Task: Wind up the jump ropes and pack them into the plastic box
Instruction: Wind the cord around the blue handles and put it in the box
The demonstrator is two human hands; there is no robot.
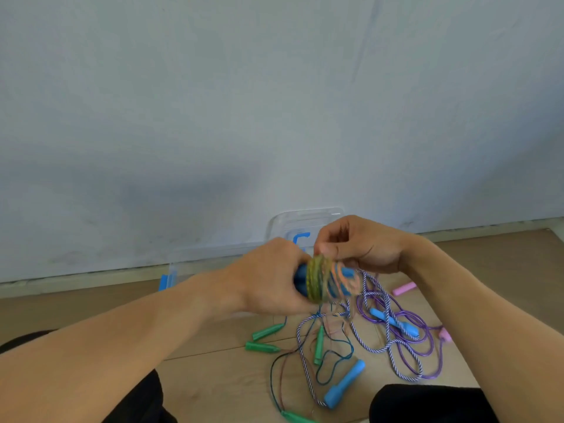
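My left hand (268, 280) grips a pair of blue jump-rope handles (302, 277) with yellow-green and orange cord coiled around them (323, 280). Just above the coil, my right hand (360, 245) pinches the cord, which is blurred. Behind my hands stands the clear plastic box (195, 264) with blue latches, its lid (305, 221) leaning on the wall. On the floor below lies a tangle of loose ropes (381, 325): purple, blue-white striped and thin dark cords, with green handles (265, 332), blue handles (345, 384) and pink handles (404, 289).
A pale wall rises close behind the box. The floor is light wood planks (229, 380). My dark-clothed knees (427, 404) flank the rope pile at the bottom left and right.
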